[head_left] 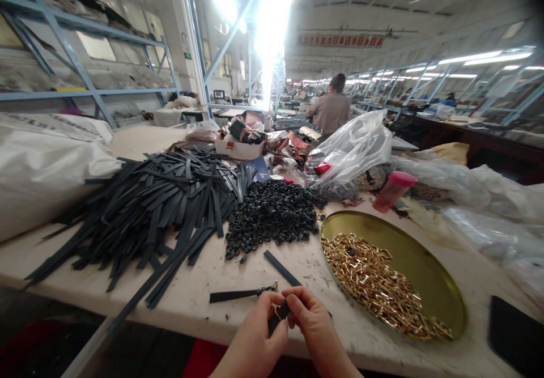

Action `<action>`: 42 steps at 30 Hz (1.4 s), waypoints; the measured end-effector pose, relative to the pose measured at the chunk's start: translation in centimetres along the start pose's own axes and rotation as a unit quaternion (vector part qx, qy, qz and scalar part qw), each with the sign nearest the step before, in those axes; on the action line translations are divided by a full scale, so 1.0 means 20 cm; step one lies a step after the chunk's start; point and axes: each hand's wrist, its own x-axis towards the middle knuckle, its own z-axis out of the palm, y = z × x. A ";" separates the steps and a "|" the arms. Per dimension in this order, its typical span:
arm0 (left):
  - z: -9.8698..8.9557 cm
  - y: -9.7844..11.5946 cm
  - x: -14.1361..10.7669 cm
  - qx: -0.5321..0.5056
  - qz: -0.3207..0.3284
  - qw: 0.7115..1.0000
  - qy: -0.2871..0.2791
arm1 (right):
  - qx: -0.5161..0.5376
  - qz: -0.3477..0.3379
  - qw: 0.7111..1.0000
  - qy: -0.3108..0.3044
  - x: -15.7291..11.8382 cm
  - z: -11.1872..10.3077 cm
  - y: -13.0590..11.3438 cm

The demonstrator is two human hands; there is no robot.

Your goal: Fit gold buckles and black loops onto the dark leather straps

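Near the table's front edge, my left hand and my right hand meet at the fingertips. Both pinch a small dark piece, with its lower part between the left fingers. Just beyond the left hand lies a black strip with a small metal piece at its right end. Another black strip runs down behind the right hand. Farther back sits a heap of small black rings. A gold oval tray at the right holds many gold metal pieces.
A large pile of black strips covers the left of the table, beside a white sack. Behind the tray stand a pink-lidded container and clear plastic bags. A black flat object lies far right. A person is farther back.
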 end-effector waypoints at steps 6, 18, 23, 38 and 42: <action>-0.02 -0.09 -0.01 -0.087 -0.026 0.996 -0.013 | 0.027 0.030 0.999 -0.001 -0.05 0.06 0.02; -0.04 -0.12 -0.03 0.096 -0.074 0.993 0.015 | 0.177 0.184 0.960 -0.112 -0.10 0.01 0.08; -0.04 -0.09 -0.07 0.184 -0.077 0.980 0.018 | 0.216 0.207 0.942 -0.152 -0.16 0.00 0.10; 0.03 -0.18 -0.10 -0.208 -0.130 0.967 -0.072 | -0.225 -0.066 0.972 -0.012 -0.20 -0.05 0.05; 0.03 -0.18 -0.10 -0.216 -0.168 0.958 -0.085 | -0.351 -0.099 0.919 -0.149 -0.23 -0.08 -0.02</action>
